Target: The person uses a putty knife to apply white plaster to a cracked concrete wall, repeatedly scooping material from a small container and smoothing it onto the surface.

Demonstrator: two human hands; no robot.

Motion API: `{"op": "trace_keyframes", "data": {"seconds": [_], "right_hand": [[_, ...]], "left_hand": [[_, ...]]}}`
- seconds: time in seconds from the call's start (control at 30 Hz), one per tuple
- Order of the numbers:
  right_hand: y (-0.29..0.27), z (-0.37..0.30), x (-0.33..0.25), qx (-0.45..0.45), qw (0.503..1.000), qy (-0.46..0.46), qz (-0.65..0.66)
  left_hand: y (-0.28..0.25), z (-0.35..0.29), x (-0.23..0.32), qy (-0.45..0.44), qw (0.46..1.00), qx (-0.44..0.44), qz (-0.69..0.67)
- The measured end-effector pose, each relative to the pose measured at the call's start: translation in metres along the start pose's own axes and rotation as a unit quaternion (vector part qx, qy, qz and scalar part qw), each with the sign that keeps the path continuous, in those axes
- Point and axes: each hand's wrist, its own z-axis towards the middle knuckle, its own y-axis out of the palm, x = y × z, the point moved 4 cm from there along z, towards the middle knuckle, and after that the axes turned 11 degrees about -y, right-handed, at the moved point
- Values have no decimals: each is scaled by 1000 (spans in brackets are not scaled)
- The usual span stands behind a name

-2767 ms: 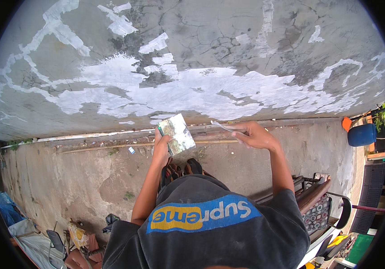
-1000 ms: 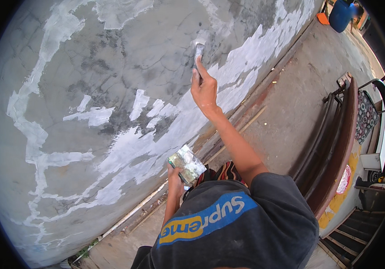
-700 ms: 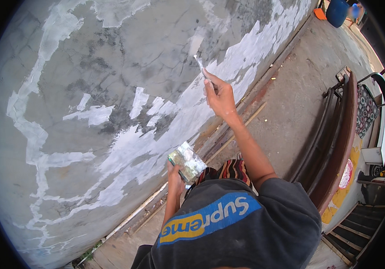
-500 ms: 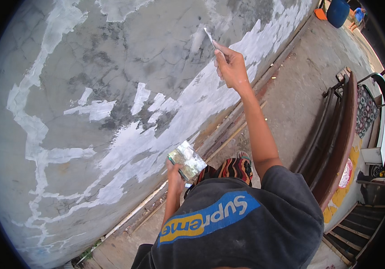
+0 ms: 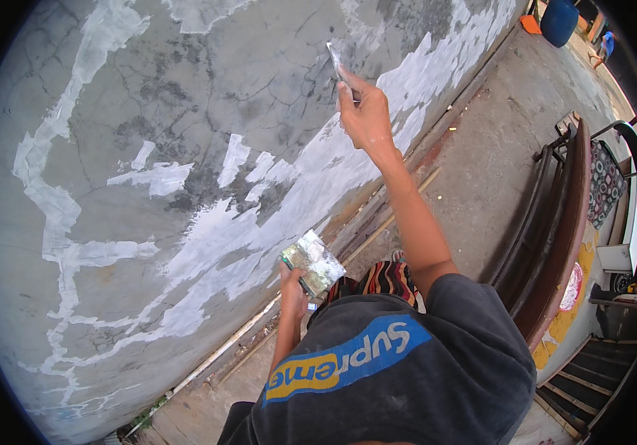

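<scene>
My right hand (image 5: 366, 115) is closed round a narrow putty knife (image 5: 335, 58), its blade up against the cracked grey wall (image 5: 207, 81). I cannot tell whether the blade touches the wall. Lower down, my left hand (image 5: 293, 291) grips a rectangular board (image 5: 312, 261) by its edge, close in front of my body. White paste and shiny, stained areas cover the board's face. White putty (image 5: 251, 230) lies on the wall in a broad diagonal band, with smaller patches beside it and a long branching strip at the left.
Poles and pipes (image 5: 240, 337) run along the wall's foot. On the right stands a curved brown wooden bench (image 5: 567, 237), with a black-framed chair (image 5: 626, 144) behind it. A blue barrel (image 5: 559, 22) stands far off, near a person in blue (image 5: 607, 46).
My right hand with the putty knife has moved left and slightly up along the wall. My left hand and the board have shifted slightly right. The distant person has moved.
</scene>
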Motion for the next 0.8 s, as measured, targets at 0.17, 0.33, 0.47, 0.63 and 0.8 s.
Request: {"op": "trace_keyframes", "data": {"seconds": [0.17, 0.33, 0.47, 0.63, 0.8], "right_hand": [[19, -32, -4, -47, 999, -3, 10], [-20, -5, -5, 26, 997, 50, 58], [-23, 17, 5, 45, 996, 70, 46], [5, -17, 6, -11, 996, 48, 75], [18, -45, 2, 44, 990, 47, 129]], "left_hand": [[-16, 8, -11, -2, 1000, -16, -14], [-22, 8, -6, 10, 1000, -19, -22], [-19, 6, 0, 8, 1000, -9, -25], [-26, 11, -7, 7, 1000, 3, -29], [-32, 13, -10, 7, 1000, 7, -9]]}}
